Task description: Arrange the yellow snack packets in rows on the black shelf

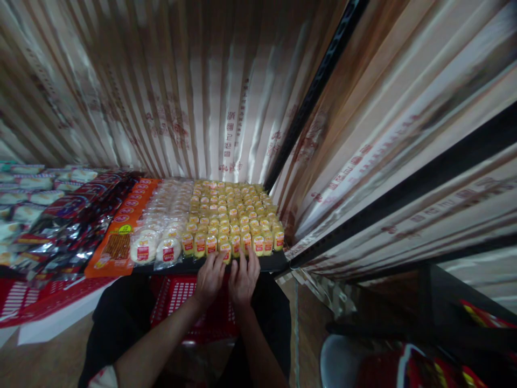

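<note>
Small yellow snack packs with red-and-white labels stand upright in dense rows on a dark shelf. At the front row, my left hand reaches up from below, its fingertips against the lower side of a pack that sits slightly forward of its neighbours. Close beside it, my right hand has its fingers stretched out and a little apart, touching the fronts of packs just to the right. The thumbs and undersides of both hands are hidden.
Left of the yellow packs lie round white packaged snacks, an orange bag and dark glossy packets. A red plastic basket is below, between my legs. Printed curtains hang behind; a black post rises at right.
</note>
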A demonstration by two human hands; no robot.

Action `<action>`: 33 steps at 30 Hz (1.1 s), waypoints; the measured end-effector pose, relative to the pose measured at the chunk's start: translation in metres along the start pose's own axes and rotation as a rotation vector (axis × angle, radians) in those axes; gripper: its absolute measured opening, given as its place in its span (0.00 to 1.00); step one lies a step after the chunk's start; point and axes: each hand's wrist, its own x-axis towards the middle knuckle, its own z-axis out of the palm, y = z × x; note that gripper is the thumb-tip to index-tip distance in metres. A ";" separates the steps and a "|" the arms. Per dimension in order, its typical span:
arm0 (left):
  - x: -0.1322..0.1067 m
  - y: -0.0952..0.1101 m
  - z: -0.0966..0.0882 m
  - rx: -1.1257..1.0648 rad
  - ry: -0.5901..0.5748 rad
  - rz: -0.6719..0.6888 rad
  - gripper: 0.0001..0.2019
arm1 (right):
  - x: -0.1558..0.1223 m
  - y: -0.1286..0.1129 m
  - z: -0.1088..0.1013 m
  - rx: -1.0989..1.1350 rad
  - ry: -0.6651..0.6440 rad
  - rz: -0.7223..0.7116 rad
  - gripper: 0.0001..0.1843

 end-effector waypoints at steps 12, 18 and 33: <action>0.007 -0.010 0.001 0.341 0.203 0.295 0.20 | 0.047 0.025 0.009 -0.235 0.080 0.037 0.32; 0.008 -0.017 0.006 0.384 0.133 0.328 0.23 | 0.047 0.022 0.021 -0.251 0.019 -0.009 0.31; 0.010 -0.016 0.013 0.495 0.145 0.333 0.21 | 0.045 0.022 0.027 -0.309 -0.012 -0.009 0.29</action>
